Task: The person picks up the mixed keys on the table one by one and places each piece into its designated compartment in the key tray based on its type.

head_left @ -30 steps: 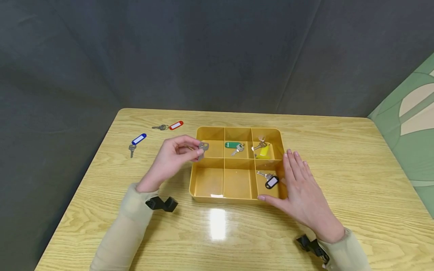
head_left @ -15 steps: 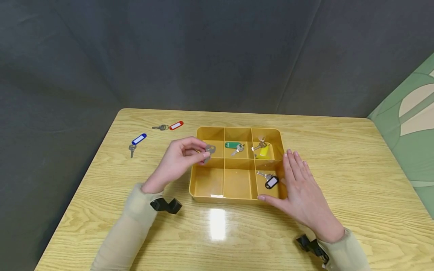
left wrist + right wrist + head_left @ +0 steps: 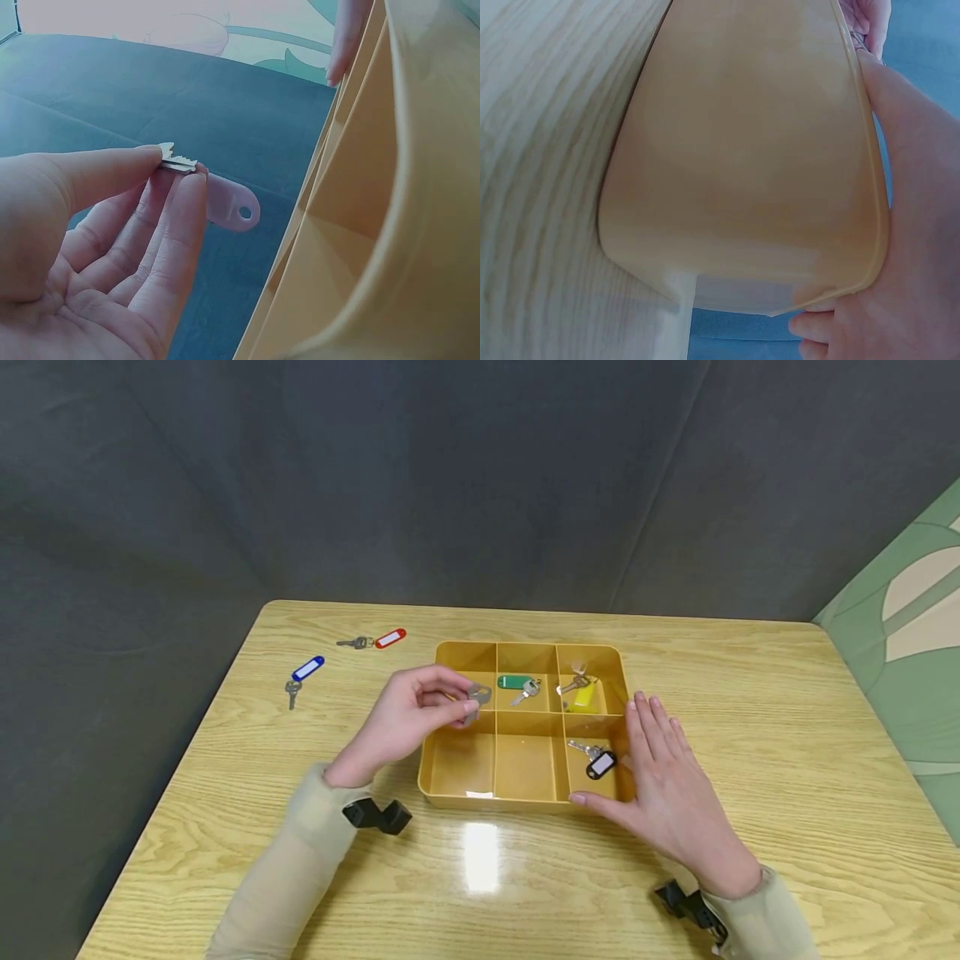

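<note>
My left hand (image 3: 412, 714) pinches a key (image 3: 180, 165) between thumb and fingertips, above the rear-left part of a yellow divided tray (image 3: 495, 803). A pale pinkish tag (image 3: 234, 204) with a hole sticks out beyond the fingers in the left wrist view. My right hand (image 3: 671, 785) rests along the tray's right side, fingers straight, thumb at the front rim. Inside the tray, a key with a green tag (image 3: 513, 682) lies rear middle. A key with a yellow tag (image 3: 584, 695) is rear right, and one with a black tag (image 3: 602, 765) front right.
Left of the tray, on the wooden table (image 3: 757, 718), lie a key with a red tag (image 3: 390, 638) and a key with a blue tag (image 3: 308, 668). A dark curtain (image 3: 450, 485) stands behind the table.
My left hand has moved to the right with the pinched key, from the tray's left rim to above the rear-left compartment. The right hand and the tray have stayed put.
</note>
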Demonstrator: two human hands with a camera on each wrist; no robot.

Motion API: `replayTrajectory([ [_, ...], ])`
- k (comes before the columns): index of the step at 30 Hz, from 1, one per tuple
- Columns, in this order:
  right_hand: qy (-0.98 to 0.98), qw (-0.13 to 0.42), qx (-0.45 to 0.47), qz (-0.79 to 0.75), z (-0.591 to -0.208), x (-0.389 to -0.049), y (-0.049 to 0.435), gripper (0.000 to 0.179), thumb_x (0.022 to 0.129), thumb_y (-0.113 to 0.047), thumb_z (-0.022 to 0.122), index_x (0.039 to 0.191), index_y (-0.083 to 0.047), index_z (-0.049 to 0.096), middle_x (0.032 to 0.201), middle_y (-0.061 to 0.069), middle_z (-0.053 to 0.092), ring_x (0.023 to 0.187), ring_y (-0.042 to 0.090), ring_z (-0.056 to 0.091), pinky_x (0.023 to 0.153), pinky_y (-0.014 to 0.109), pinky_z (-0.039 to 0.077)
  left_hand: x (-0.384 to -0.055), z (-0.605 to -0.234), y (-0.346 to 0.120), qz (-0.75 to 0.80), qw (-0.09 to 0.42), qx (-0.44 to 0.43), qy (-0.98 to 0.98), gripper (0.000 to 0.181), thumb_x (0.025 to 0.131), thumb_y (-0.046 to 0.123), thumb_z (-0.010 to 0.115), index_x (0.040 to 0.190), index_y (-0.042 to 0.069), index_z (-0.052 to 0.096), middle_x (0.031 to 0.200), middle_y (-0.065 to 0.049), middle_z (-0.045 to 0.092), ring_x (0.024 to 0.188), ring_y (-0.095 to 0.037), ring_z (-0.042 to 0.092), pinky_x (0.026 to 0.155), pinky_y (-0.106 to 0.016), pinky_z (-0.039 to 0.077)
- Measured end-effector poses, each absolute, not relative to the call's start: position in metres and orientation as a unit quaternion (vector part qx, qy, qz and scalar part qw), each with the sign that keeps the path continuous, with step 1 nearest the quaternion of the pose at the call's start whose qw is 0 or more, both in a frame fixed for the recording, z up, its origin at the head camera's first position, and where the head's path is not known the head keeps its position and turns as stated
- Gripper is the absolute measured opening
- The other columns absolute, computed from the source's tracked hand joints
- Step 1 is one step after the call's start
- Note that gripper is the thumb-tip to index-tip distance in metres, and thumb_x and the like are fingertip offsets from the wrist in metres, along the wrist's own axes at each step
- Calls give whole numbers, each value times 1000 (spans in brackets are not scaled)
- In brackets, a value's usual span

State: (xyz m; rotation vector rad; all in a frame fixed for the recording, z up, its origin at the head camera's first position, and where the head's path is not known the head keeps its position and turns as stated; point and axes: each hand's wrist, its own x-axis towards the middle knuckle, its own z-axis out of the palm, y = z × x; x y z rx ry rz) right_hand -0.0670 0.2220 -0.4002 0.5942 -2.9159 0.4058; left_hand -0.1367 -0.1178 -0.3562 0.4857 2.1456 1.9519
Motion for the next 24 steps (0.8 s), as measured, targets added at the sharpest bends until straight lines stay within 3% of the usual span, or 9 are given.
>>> replayTrajectory([
  [24, -969, 66, 194, 139, -400, -66, 222, 126, 82, -74, 68, 160, 7, 10, 168, 20, 2, 154, 35, 3, 124, 47, 3, -133, -358, -98, 662, 125, 183, 717, 18, 89, -4, 76, 106, -6, 71, 94, -14, 72, 79, -29, 72, 73, -41, 63],
])
